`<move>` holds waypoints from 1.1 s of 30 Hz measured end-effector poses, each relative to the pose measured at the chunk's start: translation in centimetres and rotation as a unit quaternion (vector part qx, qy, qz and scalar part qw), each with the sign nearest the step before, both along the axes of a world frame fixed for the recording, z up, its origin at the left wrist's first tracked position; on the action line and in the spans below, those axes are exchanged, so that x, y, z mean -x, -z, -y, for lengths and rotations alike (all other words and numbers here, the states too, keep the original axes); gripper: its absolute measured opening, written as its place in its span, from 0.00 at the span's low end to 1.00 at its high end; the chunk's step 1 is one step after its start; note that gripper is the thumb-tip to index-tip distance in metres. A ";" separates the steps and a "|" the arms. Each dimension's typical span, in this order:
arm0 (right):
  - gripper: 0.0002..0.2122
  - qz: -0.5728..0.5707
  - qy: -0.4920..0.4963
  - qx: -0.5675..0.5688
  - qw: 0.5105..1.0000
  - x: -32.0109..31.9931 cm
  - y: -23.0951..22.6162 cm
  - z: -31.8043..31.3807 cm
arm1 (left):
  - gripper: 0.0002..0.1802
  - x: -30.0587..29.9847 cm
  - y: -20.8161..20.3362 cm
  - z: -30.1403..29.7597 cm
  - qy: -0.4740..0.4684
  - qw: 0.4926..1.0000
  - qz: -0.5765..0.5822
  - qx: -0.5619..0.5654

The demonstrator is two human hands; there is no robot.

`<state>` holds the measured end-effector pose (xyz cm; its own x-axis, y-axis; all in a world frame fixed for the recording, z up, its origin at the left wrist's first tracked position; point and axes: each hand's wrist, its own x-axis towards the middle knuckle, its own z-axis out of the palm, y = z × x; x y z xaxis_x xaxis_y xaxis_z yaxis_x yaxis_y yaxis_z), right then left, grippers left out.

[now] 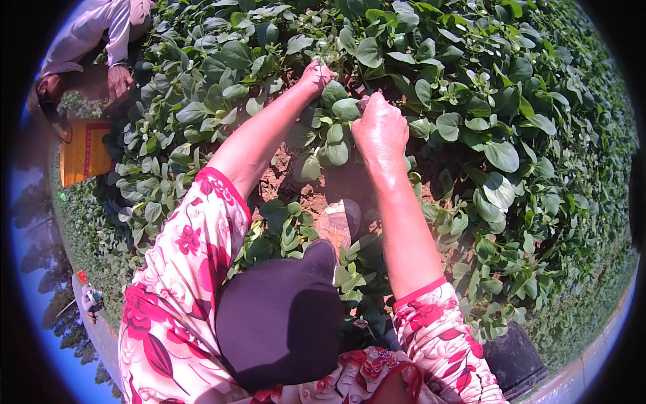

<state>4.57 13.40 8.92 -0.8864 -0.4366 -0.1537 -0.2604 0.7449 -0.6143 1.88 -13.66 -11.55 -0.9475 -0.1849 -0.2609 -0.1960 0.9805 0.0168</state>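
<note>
Both my arms reach forward into a dense bed of leafy green plants [340, 128]. My left hand [315, 79] is closed around a bunch of pale green stems and small leaves at the plant tops. Just to its right and a little nearer, my right hand [381, 131] makes a fist. Something small and dark [363, 104] shows at the fist's upper left edge; its kind is hidden by the fingers. Broad round leaves hang between the two hands, and reddish-brown soil [311, 200] shows beneath them.
At upper left another person's hand [120, 84] rests by a yellow-orange box [77, 153] with greens in it. My shoe [340, 219] stands on the soil between plants. A black container [515, 360] sits at lower right. A distant person [89, 301] is at far left.
</note>
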 end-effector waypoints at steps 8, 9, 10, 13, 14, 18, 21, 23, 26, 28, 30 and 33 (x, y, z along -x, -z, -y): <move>0.15 0.133 0.041 0.024 0.990 1.8 2.1 -4.0 | 0.09 8.5 3.7 -8.9 0.026 0.989 -0.050 -0.133; 0.15 0.101 0.059 0.043 0.992 1.9 2.4 -4.1 | 0.09 9.2 4.0 -8.8 0.045 0.984 -0.068 -0.157; 0.15 0.109 0.063 0.028 0.992 2.1 2.7 -4.1 | 0.08 9.6 4.5 -8.8 0.059 0.979 -0.079 -0.179; 0.15 0.128 0.071 0.030 0.989 2.0 2.4 -2.5 | 0.09 8.6 5.5 -6.4 -0.008 0.976 -0.080 -0.201; 0.15 0.122 0.069 0.044 0.989 1.9 2.2 -1.7 | 0.08 8.0 5.3 -5.0 -0.023 0.975 -0.095 -0.197; 0.12 0.090 0.080 0.019 0.993 3.4 4.6 -2.0 | 0.16 8.2 4.8 -8.4 -0.067 0.994 -0.029 -0.083; 0.10 0.014 0.015 -0.030 0.999 5.3 6.9 -4.7 | 0.12 9.2 4.1 -12.6 -0.053 0.986 -0.129 -0.095; 0.07 -0.034 -0.069 -0.048 0.996 5.1 7.2 -5.3 | 0.13 8.9 4.9 -11.6 -0.039 0.986 -0.136 -0.088; 0.08 -0.008 -0.083 -0.022 0.996 2.2 2.9 -2.6 | 0.14 6.6 6.2 -4.6 -0.154 0.967 -0.170 -0.107; 0.09 0.028 -0.025 0.006 0.999 0.7 1.3 -2.6 | 0.14 6.3 7.3 -3.3 -0.175 0.956 -0.182 -0.148; 0.11 0.041 0.035 -0.013 0.998 1.3 2.3 -3.7 | 0.13 7.7 8.2 -6.5 -0.146 0.949 -0.174 -0.219; 0.11 0.055 0.095 -0.053 0.993 2.8 5.7 -4.8 | 0.12 8.9 10.4 -11.7 -0.058 0.969 -0.155 -0.185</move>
<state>1.78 18.22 3.19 -0.9264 -0.2397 -0.2903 -0.0453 0.8364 -0.5462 -7.05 -1.98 -21.92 -0.9692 -0.2438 -0.0356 -0.2342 0.8672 0.4395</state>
